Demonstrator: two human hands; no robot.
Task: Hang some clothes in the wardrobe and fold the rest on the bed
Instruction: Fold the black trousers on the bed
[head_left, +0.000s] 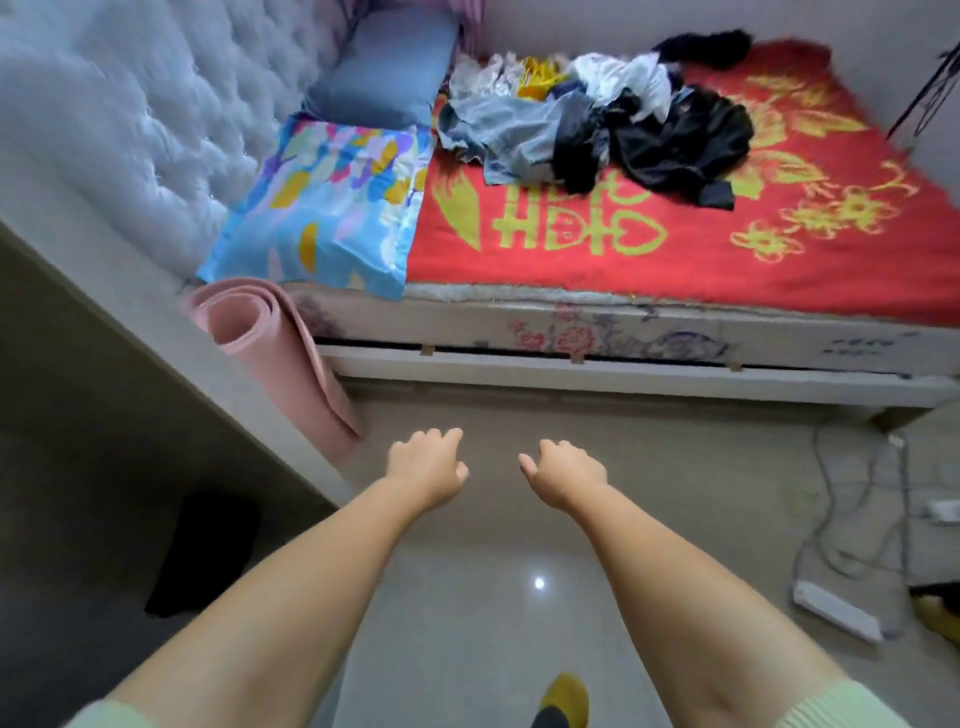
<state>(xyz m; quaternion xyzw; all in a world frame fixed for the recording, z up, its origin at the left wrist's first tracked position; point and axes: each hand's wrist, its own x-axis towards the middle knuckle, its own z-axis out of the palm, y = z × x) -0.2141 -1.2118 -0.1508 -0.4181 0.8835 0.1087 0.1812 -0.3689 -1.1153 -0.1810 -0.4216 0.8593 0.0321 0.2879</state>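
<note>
Reaching forward over the floor (467, 597), left hand (426, 467) and right hand (563, 473), fingers loosely curled, holding nothing. Heaped across the far side of the bed (649, 260), pile of clothes (597, 119), long axis running left to right along the wall.

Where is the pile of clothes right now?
In the head view, the pile of clothes lies at the far side of the red blanket, right of the blue pillow.
</note>
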